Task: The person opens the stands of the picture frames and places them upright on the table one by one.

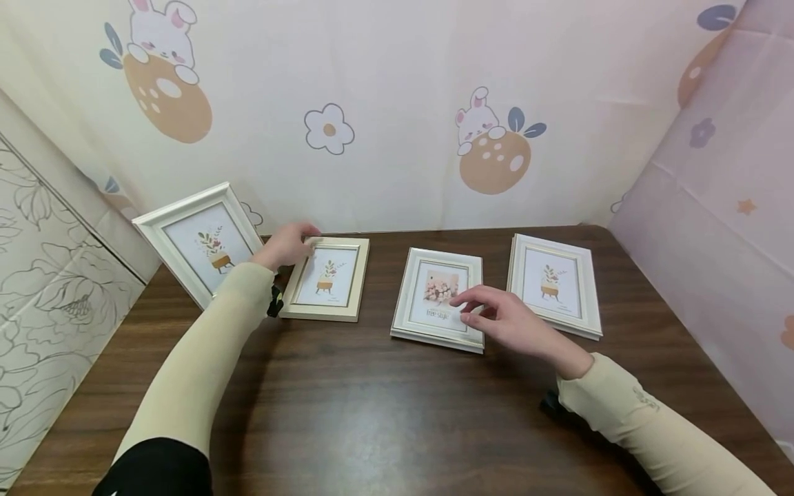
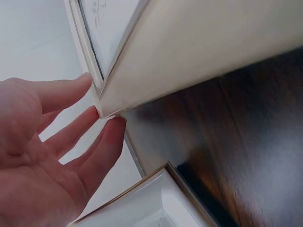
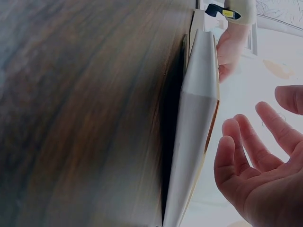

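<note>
At the back left, my left hand (image 1: 286, 247) is at the upper left corner of a small cream photo frame (image 1: 318, 313) lying face up with a potted-plant picture. In the left wrist view, the thumb and fingers of my left hand (image 2: 57, 137) pinch the corner of that cream frame (image 2: 189, 47). My right hand (image 1: 511, 320) hovers over the right side of a white photo frame (image 1: 402, 303) with a pink flower print. Its fingers are loosely bent and hold nothing. The right wrist view shows the right hand (image 3: 265, 165) apart from the white frame's edge (image 3: 199, 106).
A larger white frame (image 1: 180, 265) leans upright at the far left, close beside the left wrist. Another white frame (image 1: 589, 289) lies at the right. All are on a dark wooden table (image 1: 347, 413), with a patterned curtain (image 1: 384, 165) along its back edge.
</note>
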